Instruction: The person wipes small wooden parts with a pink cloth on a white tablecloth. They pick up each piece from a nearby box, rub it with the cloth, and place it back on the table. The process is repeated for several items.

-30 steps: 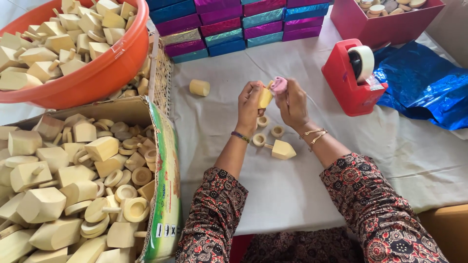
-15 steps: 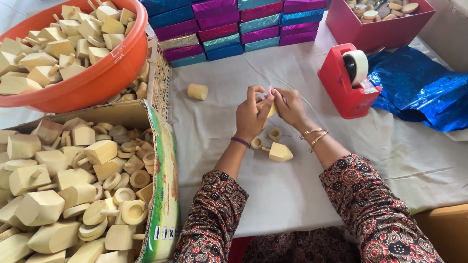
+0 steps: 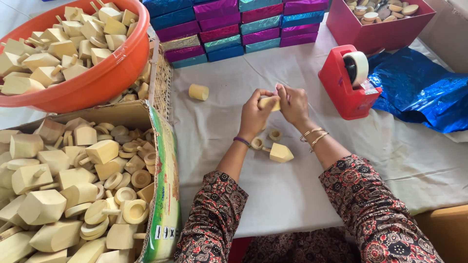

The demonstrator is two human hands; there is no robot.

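Both my hands meet over the white cloth and hold one small pale wooden piece (image 3: 269, 103) between them. My left hand (image 3: 254, 116) grips it from the left, and my right hand (image 3: 293, 103) pinches it from the right. Just below my wrists lie a wooden spinning-top-shaped piece (image 3: 281, 153) and two small wooden rings (image 3: 275, 134). A lone wooden cylinder (image 3: 198, 92) sits on the cloth to the left of my hands.
An orange tub (image 3: 97, 80) and a cardboard box (image 3: 163, 160) full of wooden pieces stand at left. Shiny coloured boxes (image 3: 234, 24) are stacked at the back. A red tape dispenser (image 3: 343, 83), blue foil (image 3: 419, 87) and a red box (image 3: 375, 29) are at right.
My hands have moved slightly nearer to me and closed together on the wooden piece; the pink bit seen in my right fingers earlier no longer shows.
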